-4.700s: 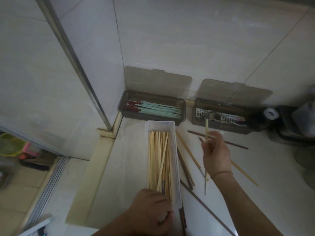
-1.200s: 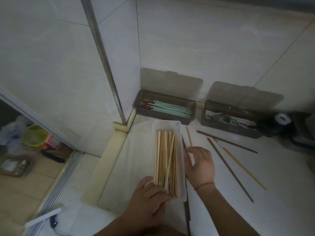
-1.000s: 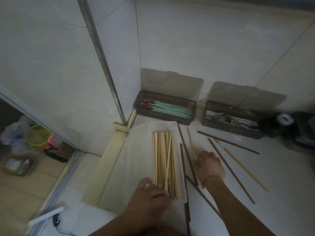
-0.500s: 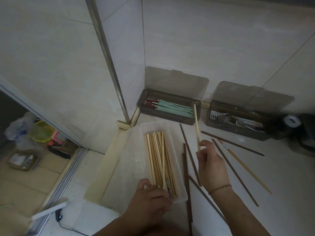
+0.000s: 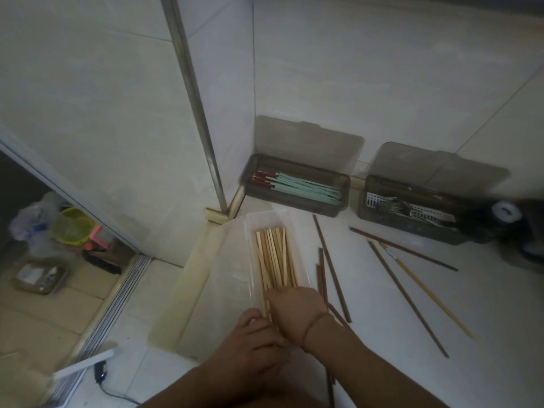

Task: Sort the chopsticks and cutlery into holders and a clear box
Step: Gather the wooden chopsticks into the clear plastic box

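A clear box (image 5: 266,219) lies lengthwise on the white counter and holds several pale bamboo chopsticks (image 5: 273,254). My left hand (image 5: 253,346) grips the box's near end. My right hand (image 5: 294,310) lies knuckles-up over the near ends of the chopsticks inside the box, with its fingers hidden beneath it. Loose dark brown chopsticks (image 5: 331,263) lie just right of the box. Farther right are another dark chopstick (image 5: 407,298) and a pale chopstick (image 5: 426,293).
Against the back wall stand two smoky holders with raised lids: the left holder (image 5: 297,201) has green and red chopsticks, the right holder (image 5: 409,223) has metal cutlery. A dark appliance (image 5: 506,219) sits at the far right. The counter's left edge drops to a floor with clutter.
My right hand, which held a pale chopstick upright over the counter, has come down and left into the near end of the box. The chopstick is no longer seen apart from the bundle.
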`<state>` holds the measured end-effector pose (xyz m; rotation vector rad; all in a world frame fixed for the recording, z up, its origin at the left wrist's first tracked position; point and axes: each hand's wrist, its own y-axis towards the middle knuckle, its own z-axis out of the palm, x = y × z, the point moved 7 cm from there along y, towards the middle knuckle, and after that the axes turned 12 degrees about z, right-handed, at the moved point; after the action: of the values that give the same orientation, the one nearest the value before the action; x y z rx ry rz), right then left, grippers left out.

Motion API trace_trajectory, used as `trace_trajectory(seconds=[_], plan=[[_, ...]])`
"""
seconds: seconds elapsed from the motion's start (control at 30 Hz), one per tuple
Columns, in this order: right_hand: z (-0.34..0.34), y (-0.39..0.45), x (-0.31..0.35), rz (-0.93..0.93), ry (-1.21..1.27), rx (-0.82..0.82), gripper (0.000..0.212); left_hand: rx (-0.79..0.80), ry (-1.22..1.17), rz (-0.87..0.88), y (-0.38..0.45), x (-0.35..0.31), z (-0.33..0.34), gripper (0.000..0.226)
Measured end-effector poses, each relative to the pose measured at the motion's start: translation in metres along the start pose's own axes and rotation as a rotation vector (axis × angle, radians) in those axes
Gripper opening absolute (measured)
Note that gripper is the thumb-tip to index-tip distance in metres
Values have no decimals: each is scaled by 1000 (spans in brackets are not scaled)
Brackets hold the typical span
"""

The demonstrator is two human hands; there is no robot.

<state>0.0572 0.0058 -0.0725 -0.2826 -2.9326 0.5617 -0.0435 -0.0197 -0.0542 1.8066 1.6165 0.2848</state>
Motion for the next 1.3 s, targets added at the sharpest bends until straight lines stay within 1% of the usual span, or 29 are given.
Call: trace_trajectory(seconds=[0.1, 0.13, 0.17, 0.2, 0.23, 0.27, 0.3, 0.33, 0.37, 0.4, 0.43, 0.47, 0.5, 0.53, 0.57, 0.67, 0.77, 0.87, 0.9, 0.97, 1.03, 1.07, 1.1, 1.13, 1.2, 1.27, 1.3], plan=[[-5, -6, -3, -72, 62, -17, 40, 4, -18, -19, -1, 1, 2, 2], [-12, -10, -3, -142, 121, -54, 42, -3, -13, -28, -1, 1, 2, 3], [-23, -16, -4, -222, 186, -137, 38, -10, -2, -32, -1, 0, 1, 5], [-36, -22, -12, -278, 248, -283, 32, -12, 15, -31, -1, -1, 1, 8], [-48, -28, -28, -269, 295, -449, 26, -5, 38, -28, -1, -2, 1, 11], [-58, -34, -53, -189, 330, -601, 22, 17, 61, -26, 0, -3, 1, 13], [-63, -40, -86, -41, 356, -719, 21, 47, 75, -32, 1, -3, 1, 16], [-65, -47, -125, 176, 387, -791, 21, 80, 84, -43, 2, -2, 1, 20], [-55, -52, -173, 443, 416, -775, 20, 116, 95, -57, 2, 0, 2, 22], [-38, -58, -216, 698, 433, -673, 21, 158, 107, -75, 3, 3, 2, 25], [-18, -66, -253, 895, 432, -536, 22, 207, 113, -96, 4, 6, 3, 28], [-1, -75, -277, 1022, 414, -402, 26, 260, 112, -112, 5, 9, 5, 30], [13, -85, -292, 1087, 391, -304, 28, 310, 115, -119, 6, 11, 7, 31], [23, -92, -298, 1112, 361, -249, 29, 354, 126, -119, 6, 12, 9, 31], [29, -99, -300, 1117, 323, -239, 30, 390, 140, -124, 6, 13, 10, 32], [31, -108, -295, 1127, 198, -287, 25, 441, 172, -153, 6, 14, 11, 42], [25, -108, -288, 1151, 213, -360, 18, 457, 203, -164, 7, 15, 10, 47], [-6, -109, -266, 1106, 342, -572, 10, 462, 212, -183, 6, 15, 11, 49], [-19, -108, -257, 1090, 406, -615, 7, 454, 200, -194, 5, 16, 12, 49], [-44, -104, -235, 1032, 618, -697, 6, 416, 152, -224, 0, 17, 13, 48], [-73, -98, -200, 835, 826, -817, 19, 342, 102, -249, -4, 17, 13, 47], [-85, -93, -176, 712, 872, -843, 26, 282, 81, -257, -5, 16, 11, 47], [-93, -87, -152, 586, 891, -822, 30, 204, 56, -263, -6, 15, 8, 46], [-96, -80, -126, 466, 895, -767, 30, 117, 33, -263, -5, 14, 4, 43], [-91, -57, -77, 269, 864, -550, 24, -35, 1, -248, -5, 10, -5, 40], [-72, -30, -39, 175, 746, -310, 18, -118, -19, -256, -8, 9, -6, 43], [-60, -17, -26, 168, 685, -229, 18, -140, -28, -278, -10, 10, -6, 45]])
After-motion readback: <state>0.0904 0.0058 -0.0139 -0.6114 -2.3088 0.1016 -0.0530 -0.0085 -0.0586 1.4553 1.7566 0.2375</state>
